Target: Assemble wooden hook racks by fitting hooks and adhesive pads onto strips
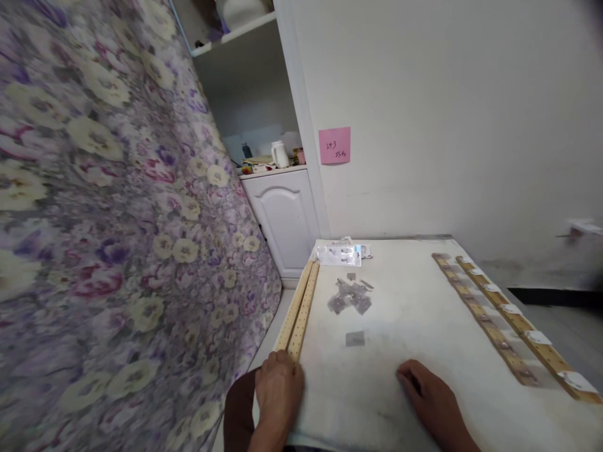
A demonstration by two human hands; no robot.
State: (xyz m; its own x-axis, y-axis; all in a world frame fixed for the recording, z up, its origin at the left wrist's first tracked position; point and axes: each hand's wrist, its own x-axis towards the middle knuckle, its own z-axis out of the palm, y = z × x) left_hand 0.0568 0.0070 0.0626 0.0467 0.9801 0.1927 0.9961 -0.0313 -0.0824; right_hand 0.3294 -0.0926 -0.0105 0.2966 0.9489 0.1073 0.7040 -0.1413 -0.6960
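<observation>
My left hand (280, 386) is at the table's near left edge, its fingers curled over the near ends of two pale wooden strips (305, 307) with rows of holes. The strips lie side by side along that edge. My right hand (431, 398) rests on the white table (391, 314) with curled fingers, and nothing shows in it. Between and beyond my hands lies a small clear plastic bag (355, 339). Farther off is a loose pile of similar small bags (349, 295), their contents too small to tell.
On the right lie two wooden strips, one bearing small clear bags (485, 319) and the other bearing white pieces (538, 338). A clear blister pack (339, 255) is at the far left corner. Beyond stand a white cabinet (285, 216) and a wall with a pink note (335, 145). A floral curtain (141, 220) hangs left.
</observation>
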